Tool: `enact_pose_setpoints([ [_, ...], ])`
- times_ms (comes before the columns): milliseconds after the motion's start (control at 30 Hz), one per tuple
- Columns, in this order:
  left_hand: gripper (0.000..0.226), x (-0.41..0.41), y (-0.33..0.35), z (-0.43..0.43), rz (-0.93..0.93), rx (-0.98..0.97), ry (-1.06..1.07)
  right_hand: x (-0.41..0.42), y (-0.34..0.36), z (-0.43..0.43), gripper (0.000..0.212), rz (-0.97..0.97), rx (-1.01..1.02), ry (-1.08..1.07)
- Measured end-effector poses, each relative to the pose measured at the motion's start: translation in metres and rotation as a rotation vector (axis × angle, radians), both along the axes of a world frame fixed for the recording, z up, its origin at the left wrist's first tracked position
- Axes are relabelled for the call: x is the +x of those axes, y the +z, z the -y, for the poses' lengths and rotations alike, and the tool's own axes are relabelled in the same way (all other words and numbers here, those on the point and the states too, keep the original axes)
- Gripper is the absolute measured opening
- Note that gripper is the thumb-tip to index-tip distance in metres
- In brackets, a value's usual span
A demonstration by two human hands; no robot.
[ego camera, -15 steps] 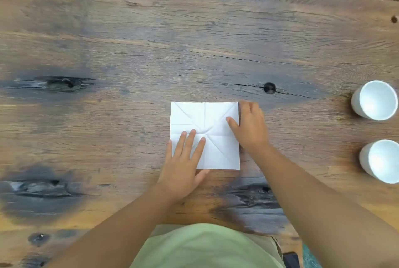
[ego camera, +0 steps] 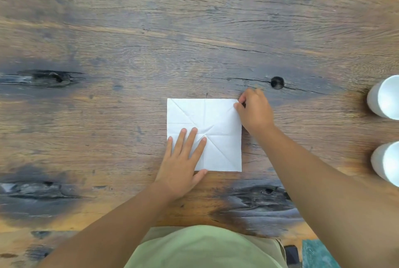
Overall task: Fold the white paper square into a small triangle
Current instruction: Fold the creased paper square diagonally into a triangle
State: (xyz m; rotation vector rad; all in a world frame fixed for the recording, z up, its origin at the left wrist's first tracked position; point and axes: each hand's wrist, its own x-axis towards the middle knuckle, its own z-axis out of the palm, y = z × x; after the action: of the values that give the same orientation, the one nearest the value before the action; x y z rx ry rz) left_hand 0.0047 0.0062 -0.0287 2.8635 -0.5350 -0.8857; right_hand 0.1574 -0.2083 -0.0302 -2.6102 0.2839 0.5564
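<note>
Right hand (ego camera: 254,110) was curled at the far right corner of the white paper square (ego camera: 218,116), thumb and forefinger closed on that corner in a pinch, though the corner itself looked as flat as the rest of the sheet. Left hand (ego camera: 183,160) lay open and flat, palm down, its fingers spread over the near left part of the sheet with the fingertips (ego camera: 203,139) reaching about to the middle, where the creases met; it was pressing the paper down, gripping nothing.

The paper lay unfolded on the wooden tabletop (ego camera: 129,41), around the middle of it and somewhat toward the near edge, where the person sat. Creases ran across it: both diagonals, and fainter lines through the centre. Two white cups (ego camera: 386,97) stood well apart from it at the right edge of the tabletop, partly cut off by the frame.

By my reading the first fold was only starting: the sheet was anchored and one corner taken, nothing yet doubled over. The next move would call for lifting the pinched corner and carrying it diagonally to the near left corner, so the left hand would need to shift clear, then flatten along the existing diagonal crease, corners matched before pressing
</note>
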Motion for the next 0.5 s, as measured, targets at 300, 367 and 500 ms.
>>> enact_pose_setpoints([
  [300, 0.080, 0.031, -0.001, 0.017, 0.008, -0.029, 0.008, 0.025, 0.002, 0.005, 0.013, 0.078, 0.286, -0.297],
  [367, 0.079, 0.043, -0.002, 0.020, 0.015, -0.031, 0.016, 0.034, 0.004, 0.008, 0.023, 0.047, 0.346, -0.385],
  [500, 0.078, 0.058, -0.005, 0.023, 0.026, -0.040, 0.025, 0.046, 0.000, 0.015, 0.017, -0.056, 0.398, -0.503],
])
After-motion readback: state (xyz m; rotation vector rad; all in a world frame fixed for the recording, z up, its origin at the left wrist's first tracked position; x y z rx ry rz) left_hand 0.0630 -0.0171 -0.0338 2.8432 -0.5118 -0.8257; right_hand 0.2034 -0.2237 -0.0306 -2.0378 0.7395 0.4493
